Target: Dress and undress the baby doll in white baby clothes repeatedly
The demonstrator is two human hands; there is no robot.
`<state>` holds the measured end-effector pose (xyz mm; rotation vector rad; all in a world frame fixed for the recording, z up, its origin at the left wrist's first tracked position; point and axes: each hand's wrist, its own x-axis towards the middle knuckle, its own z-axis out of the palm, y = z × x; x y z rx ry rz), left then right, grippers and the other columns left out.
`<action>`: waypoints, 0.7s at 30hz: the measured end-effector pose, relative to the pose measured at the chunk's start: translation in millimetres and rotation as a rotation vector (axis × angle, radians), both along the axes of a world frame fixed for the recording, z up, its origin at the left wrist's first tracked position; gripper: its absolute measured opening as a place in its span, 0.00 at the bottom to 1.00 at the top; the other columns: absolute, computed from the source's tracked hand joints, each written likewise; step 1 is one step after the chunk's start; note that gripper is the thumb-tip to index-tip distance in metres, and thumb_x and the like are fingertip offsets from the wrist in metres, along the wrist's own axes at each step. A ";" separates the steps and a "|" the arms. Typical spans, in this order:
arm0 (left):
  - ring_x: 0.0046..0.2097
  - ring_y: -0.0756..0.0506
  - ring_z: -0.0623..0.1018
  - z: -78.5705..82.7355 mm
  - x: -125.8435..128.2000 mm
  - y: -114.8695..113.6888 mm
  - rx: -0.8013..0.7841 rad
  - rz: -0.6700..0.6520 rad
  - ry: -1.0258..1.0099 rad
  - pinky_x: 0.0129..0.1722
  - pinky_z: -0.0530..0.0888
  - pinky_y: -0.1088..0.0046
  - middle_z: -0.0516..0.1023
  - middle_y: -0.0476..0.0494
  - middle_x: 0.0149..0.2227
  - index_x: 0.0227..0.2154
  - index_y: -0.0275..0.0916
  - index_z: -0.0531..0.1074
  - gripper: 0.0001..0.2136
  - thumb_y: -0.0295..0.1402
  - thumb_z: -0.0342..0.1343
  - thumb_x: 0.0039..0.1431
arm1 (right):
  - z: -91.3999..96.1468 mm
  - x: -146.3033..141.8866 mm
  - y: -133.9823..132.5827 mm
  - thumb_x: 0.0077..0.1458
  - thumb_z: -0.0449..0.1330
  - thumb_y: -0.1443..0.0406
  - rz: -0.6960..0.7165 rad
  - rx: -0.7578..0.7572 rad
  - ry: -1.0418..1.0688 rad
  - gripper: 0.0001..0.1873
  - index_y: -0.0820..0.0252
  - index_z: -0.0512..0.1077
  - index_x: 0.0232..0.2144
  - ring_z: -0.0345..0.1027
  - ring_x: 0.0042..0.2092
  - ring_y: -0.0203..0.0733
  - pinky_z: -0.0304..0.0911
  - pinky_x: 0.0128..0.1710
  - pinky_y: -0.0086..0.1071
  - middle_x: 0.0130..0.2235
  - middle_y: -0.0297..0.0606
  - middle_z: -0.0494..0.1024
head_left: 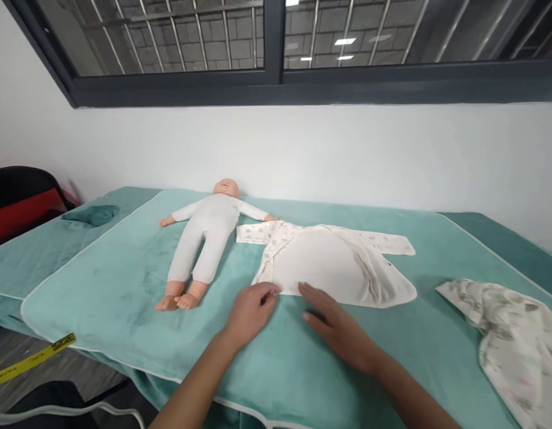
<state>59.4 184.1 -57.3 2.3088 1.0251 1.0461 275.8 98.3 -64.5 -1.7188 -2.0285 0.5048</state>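
Note:
A baby doll [208, 229] in a white suit lies on its back on the teal mat [124, 286]. To its right a white patterned baby garment [333, 259] is spread open and flat. My left hand [251, 313] rests at the garment's lower left hem, its fingertips curled and pinching the edge. My right hand [336, 328] lies flat on the mat just below the hem, fingers stretched out and holding nothing.
A crumpled printed cloth [512, 339] lies at the mat's right end. A small teal cloth [92, 214] sits at the far left. A black and red chair [21, 199] stands left of the table. A yellow tape [30, 360] hangs below the front edge.

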 end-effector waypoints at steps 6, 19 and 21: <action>0.37 0.44 0.79 60.5 -97.8 53.5 0.039 0.487 -0.083 0.36 0.76 0.69 0.81 0.45 0.37 0.38 0.43 0.78 0.11 0.34 0.51 0.59 | 41.6 -55.8 107.4 0.64 0.46 0.49 -0.096 -0.023 0.275 0.31 0.51 0.61 0.64 0.62 0.63 0.48 0.64 0.58 0.42 0.65 0.36 0.63; 0.41 0.31 0.81 32.8 -138.5 182.3 -1.041 0.246 -0.475 0.41 0.77 0.55 0.82 0.31 0.39 0.47 0.32 0.75 0.33 0.58 0.56 0.52 | 47.7 -177.0 340.4 0.60 0.51 0.47 -0.188 0.042 0.103 0.39 0.70 0.59 0.63 0.51 0.66 0.58 0.45 0.65 0.47 0.65 0.57 0.60; 0.39 0.33 0.81 25.4 -138.3 200.5 -1.110 0.147 -0.536 0.40 0.78 0.55 0.82 0.31 0.37 0.46 0.31 0.76 0.33 0.58 0.54 0.53 | 51.5 -167.8 364.3 0.58 0.51 0.45 -0.205 -0.011 0.108 0.39 0.73 0.64 0.59 0.58 0.63 0.63 0.49 0.62 0.50 0.60 0.61 0.66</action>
